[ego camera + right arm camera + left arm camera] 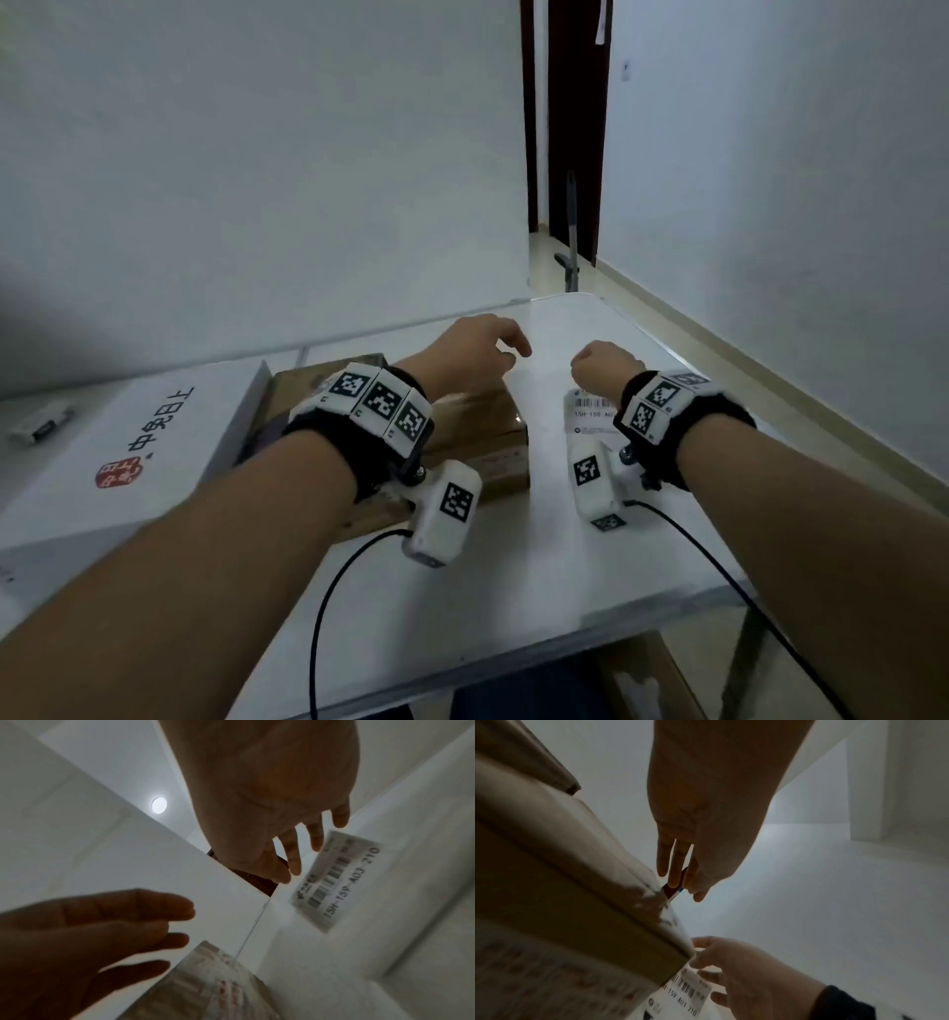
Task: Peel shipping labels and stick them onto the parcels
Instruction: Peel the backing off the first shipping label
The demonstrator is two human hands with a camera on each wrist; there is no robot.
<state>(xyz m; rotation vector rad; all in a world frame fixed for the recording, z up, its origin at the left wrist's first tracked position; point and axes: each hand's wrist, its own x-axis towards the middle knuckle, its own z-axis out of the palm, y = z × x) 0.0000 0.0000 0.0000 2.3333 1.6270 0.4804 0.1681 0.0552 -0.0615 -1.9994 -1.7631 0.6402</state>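
Label (590, 411) lies flat, long axis running away from the person, between relaxed left hand (470, 349) and loosely curled, empty right hand (606, 362).

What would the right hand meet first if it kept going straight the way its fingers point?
Probably the shipping label lying on the white table. In the right wrist view the right hand has relaxed fingers aimed at the label's near edge; whether they already touch it is unclear.

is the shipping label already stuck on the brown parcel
No, the shipping label lies flat on the white table, beside the brown parcel and not on it.
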